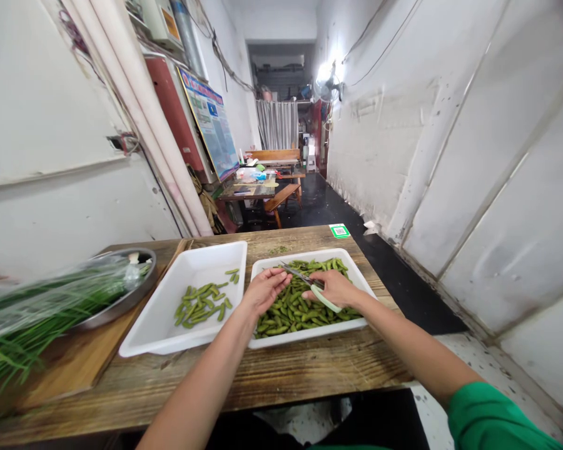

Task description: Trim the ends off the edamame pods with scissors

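Observation:
My right hand (333, 289) grips a pair of scissors (326, 298) with pale green handles over the right-hand white tray (356, 267). The scissors' blades point left, their tips close to my left fingertips. My left hand (268, 289) is closed in a pinch above the same tray; whatever lies between its fingers is too small to make out. Many green edamame pods (304, 315) fill this tray beneath both hands. To the left, a second white tray (143, 328) holds a smaller pile of edamame pods (199, 306).
Long green stalks (42, 319), partly under clear plastic, lie over a metal bowl (117, 306) and a wooden board (84, 369) at left. Green trimmings (278, 250) lie behind the right tray. A QR-code card (339, 231) is at the wooden table's (304, 369) far corner.

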Motion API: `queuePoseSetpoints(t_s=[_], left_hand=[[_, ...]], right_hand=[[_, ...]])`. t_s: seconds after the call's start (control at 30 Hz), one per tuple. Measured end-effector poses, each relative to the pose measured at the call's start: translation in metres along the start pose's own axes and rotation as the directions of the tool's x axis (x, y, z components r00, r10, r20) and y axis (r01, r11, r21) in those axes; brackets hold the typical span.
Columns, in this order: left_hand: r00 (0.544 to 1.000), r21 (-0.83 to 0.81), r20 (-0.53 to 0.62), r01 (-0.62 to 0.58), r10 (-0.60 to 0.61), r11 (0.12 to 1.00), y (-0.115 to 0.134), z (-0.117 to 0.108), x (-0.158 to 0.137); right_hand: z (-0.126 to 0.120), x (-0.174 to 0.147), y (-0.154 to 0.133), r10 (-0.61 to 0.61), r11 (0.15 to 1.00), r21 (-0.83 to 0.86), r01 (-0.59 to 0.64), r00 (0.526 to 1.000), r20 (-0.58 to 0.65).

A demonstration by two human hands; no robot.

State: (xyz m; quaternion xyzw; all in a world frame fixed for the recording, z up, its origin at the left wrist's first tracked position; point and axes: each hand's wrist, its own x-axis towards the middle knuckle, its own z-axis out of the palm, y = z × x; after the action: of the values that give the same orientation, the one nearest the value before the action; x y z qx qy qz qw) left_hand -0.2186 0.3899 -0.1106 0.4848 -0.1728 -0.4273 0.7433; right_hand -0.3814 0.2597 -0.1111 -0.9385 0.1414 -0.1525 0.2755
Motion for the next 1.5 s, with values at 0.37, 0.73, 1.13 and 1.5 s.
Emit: queuePoseSetpoints(t_s=[0.37, 0.73, 1.13, 1.5], left_hand=[[0.748, 0.937, -0.115, -0.136, 0.654, 0.321, 0.041, -0.029, -0.013], [0.859, 0.958, 0.084, 0.071, 0.505, -0.279, 0.050, -0.037, -0.017], [0.963, 0.950, 0.038, 0.048, 0.269, -0.309, 0.007, 0.002, 0.027], [0.941, 0.999, 0.011, -0.022, 0.338, 0.027, 0.004, -0.004, 0.034]], right_hand=[[0.000, 0.001, 0.003, 0.109, 0.983, -0.153, -0.101, 0.993, 0.049], [0.004, 0.003, 0.005, 0.147, 0.974, -0.177, -0.143, 0.989, 0.008], [0.002, 0.002, 0.004, 0.149, 0.969, -0.196, -0.148, 0.989, -0.009], [-0.001, 0.001, 0.000, 0.190, 0.959, -0.209, -0.194, 0.981, -0.037]])
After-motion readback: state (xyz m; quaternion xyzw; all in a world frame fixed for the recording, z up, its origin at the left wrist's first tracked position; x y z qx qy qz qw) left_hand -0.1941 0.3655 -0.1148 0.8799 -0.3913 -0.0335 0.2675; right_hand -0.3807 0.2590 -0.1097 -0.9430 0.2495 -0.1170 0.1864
